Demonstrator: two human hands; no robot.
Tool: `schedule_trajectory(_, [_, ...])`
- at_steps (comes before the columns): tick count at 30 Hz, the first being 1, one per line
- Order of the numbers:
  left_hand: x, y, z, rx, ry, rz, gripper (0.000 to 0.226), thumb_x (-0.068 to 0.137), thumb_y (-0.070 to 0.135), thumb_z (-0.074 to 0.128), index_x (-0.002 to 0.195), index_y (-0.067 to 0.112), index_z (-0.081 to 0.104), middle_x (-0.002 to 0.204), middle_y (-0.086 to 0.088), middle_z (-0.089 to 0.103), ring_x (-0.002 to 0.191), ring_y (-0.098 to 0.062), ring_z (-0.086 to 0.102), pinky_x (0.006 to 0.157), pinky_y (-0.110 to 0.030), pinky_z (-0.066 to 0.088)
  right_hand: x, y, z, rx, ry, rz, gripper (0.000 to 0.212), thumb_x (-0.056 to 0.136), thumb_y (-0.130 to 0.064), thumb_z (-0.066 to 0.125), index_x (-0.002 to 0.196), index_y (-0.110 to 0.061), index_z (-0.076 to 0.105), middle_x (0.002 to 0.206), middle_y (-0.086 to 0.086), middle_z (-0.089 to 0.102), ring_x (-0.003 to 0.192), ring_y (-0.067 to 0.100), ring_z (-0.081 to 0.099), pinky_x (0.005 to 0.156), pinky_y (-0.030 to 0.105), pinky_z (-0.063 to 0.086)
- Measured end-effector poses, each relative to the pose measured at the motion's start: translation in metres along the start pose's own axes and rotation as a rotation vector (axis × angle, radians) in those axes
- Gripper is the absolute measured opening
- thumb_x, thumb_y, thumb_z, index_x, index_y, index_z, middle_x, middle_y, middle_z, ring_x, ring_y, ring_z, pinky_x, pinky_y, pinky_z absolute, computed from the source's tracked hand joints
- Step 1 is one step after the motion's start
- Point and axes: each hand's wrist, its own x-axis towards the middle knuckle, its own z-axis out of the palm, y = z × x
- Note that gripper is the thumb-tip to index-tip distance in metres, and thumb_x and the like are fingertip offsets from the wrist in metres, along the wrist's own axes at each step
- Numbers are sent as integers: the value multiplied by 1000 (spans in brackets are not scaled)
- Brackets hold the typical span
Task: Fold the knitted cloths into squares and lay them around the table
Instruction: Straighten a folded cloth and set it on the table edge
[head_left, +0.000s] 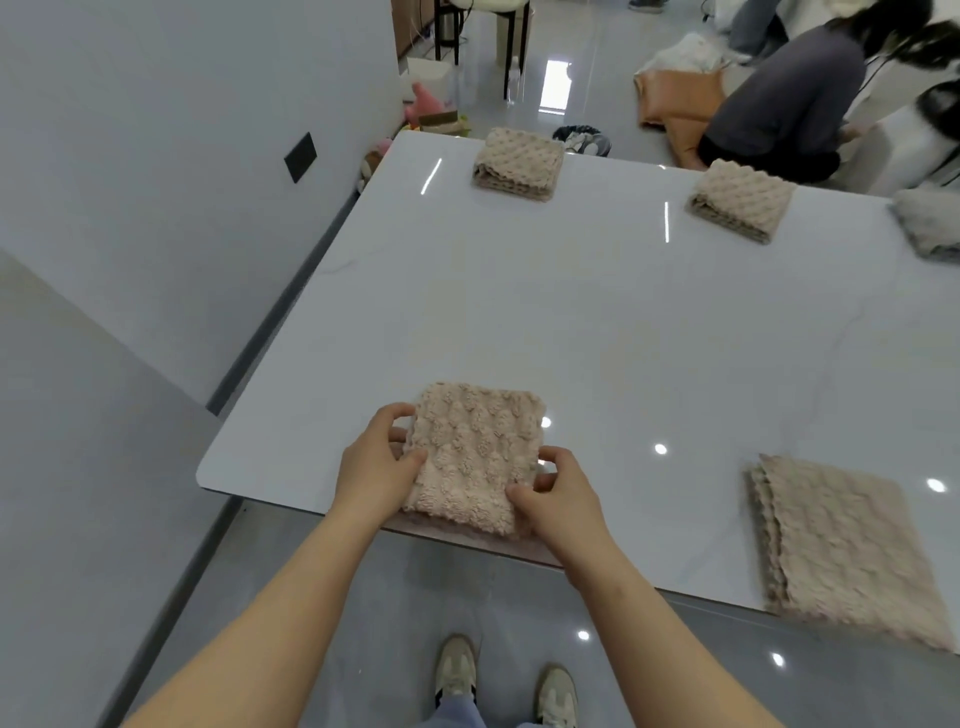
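A folded cloth (475, 457) lies at the table's (597, 322) near edge, between both hands. The left hand (376, 465) pinches its left side; the right hand (558, 493) pinches its right near corner, fingers curled.

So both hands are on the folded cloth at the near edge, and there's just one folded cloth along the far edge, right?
Not quite. The head view shows two beige folded cloths along the far edge, plus a greyish one cut off at the right. The left hand and right hand are indeed on the near cloth.
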Motion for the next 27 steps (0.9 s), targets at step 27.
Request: schedule_trajectory(27, [-14, 4, -10, 257, 168, 129, 40, 86, 22, 58, 126, 21, 52, 127, -4, 49, 119, -25, 42, 96, -31, 34, -5, 1, 2, 11, 85, -1, 44, 85, -25, 59, 126, -23, 43, 103, -1, 55, 90, 19, 59, 85, 36, 52])
